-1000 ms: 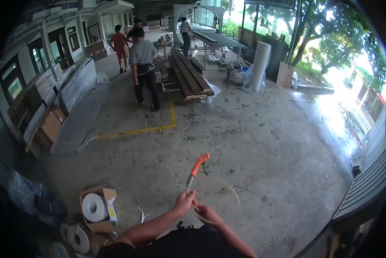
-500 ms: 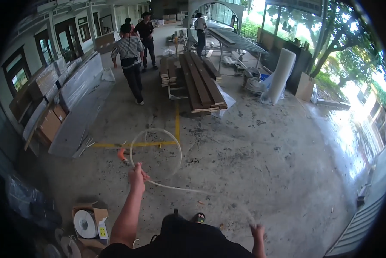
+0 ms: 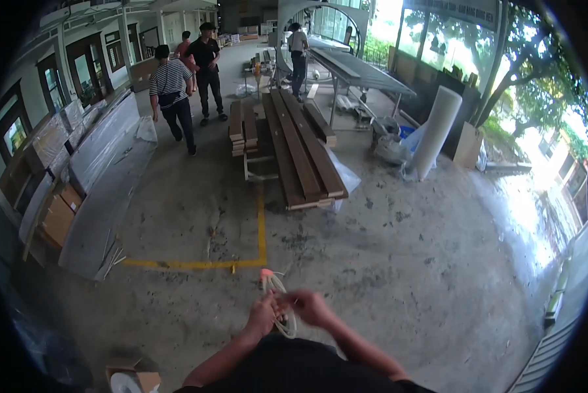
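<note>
Spreads wide as a grey concrete floor (image 3: 405, 281), scuffed with dark stains and marked by a yellow line (image 3: 262, 229) with a square corner. Bears, on the left, a flat grey sheet (image 3: 100, 219), thin pale strips (image 3: 113, 262) and, nearer, an open cardboard box (image 3: 151, 380). Holds up, farther off, a tall white roll (image 3: 436, 131) and a low metal stand (image 3: 261, 177) stacked with brown planks (image 3: 307, 150).
</note>
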Action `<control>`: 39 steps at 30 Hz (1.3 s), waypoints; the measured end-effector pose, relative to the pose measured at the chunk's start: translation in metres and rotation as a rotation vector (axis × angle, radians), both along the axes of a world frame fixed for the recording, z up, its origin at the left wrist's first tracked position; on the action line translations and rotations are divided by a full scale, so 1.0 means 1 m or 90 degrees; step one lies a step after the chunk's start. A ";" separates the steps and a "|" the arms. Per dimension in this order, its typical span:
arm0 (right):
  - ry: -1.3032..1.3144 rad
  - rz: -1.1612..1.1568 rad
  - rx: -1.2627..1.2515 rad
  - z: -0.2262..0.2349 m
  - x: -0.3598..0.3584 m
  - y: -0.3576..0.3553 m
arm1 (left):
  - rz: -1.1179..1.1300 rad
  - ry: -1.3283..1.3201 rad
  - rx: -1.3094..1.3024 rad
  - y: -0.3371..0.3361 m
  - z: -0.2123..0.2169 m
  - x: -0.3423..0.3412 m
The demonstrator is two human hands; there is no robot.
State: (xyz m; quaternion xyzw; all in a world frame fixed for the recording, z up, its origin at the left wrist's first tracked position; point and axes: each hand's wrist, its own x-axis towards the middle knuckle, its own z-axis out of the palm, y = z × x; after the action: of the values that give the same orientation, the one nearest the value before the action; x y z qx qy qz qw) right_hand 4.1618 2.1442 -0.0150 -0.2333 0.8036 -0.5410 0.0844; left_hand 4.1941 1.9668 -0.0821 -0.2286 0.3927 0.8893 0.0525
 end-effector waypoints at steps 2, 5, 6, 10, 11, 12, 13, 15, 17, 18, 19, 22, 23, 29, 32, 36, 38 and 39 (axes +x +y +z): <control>0.027 -0.021 -0.048 0.001 -0.040 -0.016 | -0.118 0.032 -0.004 -0.006 -0.027 -0.068; -0.157 -0.046 -0.022 0.009 -0.120 0.008 | -0.131 -0.082 0.116 0.003 0.040 -0.168; -0.158 -0.053 -0.055 0.008 -0.143 0.013 | -0.127 -0.044 0.113 0.002 0.056 -0.201; -0.201 -0.168 0.023 -0.096 -0.207 0.073 | -0.001 0.023 0.075 -0.043 0.051 -0.363; -0.236 -0.237 0.066 -0.131 -0.214 0.099 | 0.060 0.013 0.069 -0.056 0.061 -0.401; -0.271 -0.297 0.110 -0.161 -0.219 0.122 | 0.105 0.023 0.071 -0.077 0.054 -0.431; -0.283 -0.333 0.168 -0.186 -0.226 0.144 | 0.151 0.035 0.076 -0.098 0.049 -0.464; -0.394 -0.394 0.220 -0.238 -0.223 0.187 | 0.204 0.060 0.065 -0.132 0.040 -0.504; -0.476 -0.419 0.200 -0.254 -0.281 0.205 | 0.259 0.049 0.031 -0.153 0.040 -0.543; -0.452 -0.431 0.258 -0.252 -0.313 0.203 | 0.262 0.034 0.025 -0.162 0.038 -0.563; -0.430 -0.442 0.319 -0.253 -0.342 0.198 | 0.266 0.015 0.018 -0.172 0.036 -0.578; -0.338 -0.437 0.316 -0.240 -0.498 0.174 | 0.325 -0.002 0.010 -0.195 0.030 -0.618; -0.162 -0.478 0.291 -0.241 -0.545 0.165 | 0.378 -0.023 0.075 -0.198 0.032 -0.629; -0.063 -0.460 0.037 -0.119 -0.794 0.059 | 0.408 -0.031 0.263 -0.257 -0.007 -0.692; -0.063 -0.393 0.004 -0.099 -0.864 -0.002 | 0.441 -0.051 0.288 -0.296 -0.014 -0.727; -0.125 -0.365 0.036 -0.137 -0.918 -0.090 | 0.482 -0.020 0.310 -0.373 -0.031 -0.782; -0.154 -0.341 0.049 -0.170 -0.941 -0.141 | 0.527 -0.031 0.319 -0.429 -0.047 -0.805; -0.179 -0.338 0.042 -0.182 -0.954 -0.172 | 0.563 -0.042 0.324 -0.459 -0.051 -0.819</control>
State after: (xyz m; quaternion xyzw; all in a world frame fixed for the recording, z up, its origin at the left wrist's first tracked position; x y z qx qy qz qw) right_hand 3.2078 1.9722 -0.1972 0.0653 0.8341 -0.5446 0.0578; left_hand 3.3752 1.5077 -0.1328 -0.3807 0.0278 0.8863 -0.2623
